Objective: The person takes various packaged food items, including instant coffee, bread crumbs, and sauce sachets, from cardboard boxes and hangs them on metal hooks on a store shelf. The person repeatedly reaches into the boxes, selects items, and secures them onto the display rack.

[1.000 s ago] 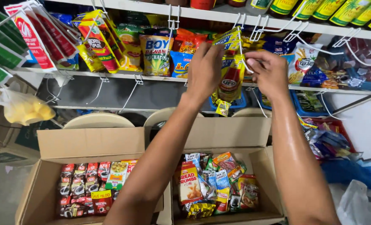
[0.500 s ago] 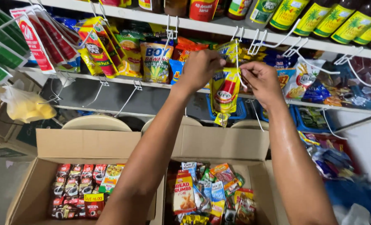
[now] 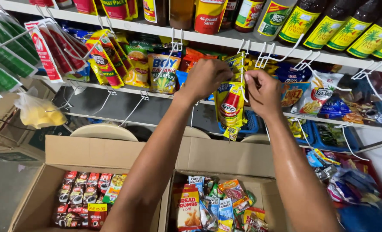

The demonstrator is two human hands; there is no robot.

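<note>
The fingers of the right hand pinch the top edge of a yellow sachet, close beside a white wire hook under the shelf. The left hand is curled shut at the same top edge, from the other side; what its fingers grip I cannot tell. The sachet hangs straight down from both hands, its long axis upright, and the hook is just above the fingers. Both hands are about equally near it. Below stand two open boxes with more packets.
</note>
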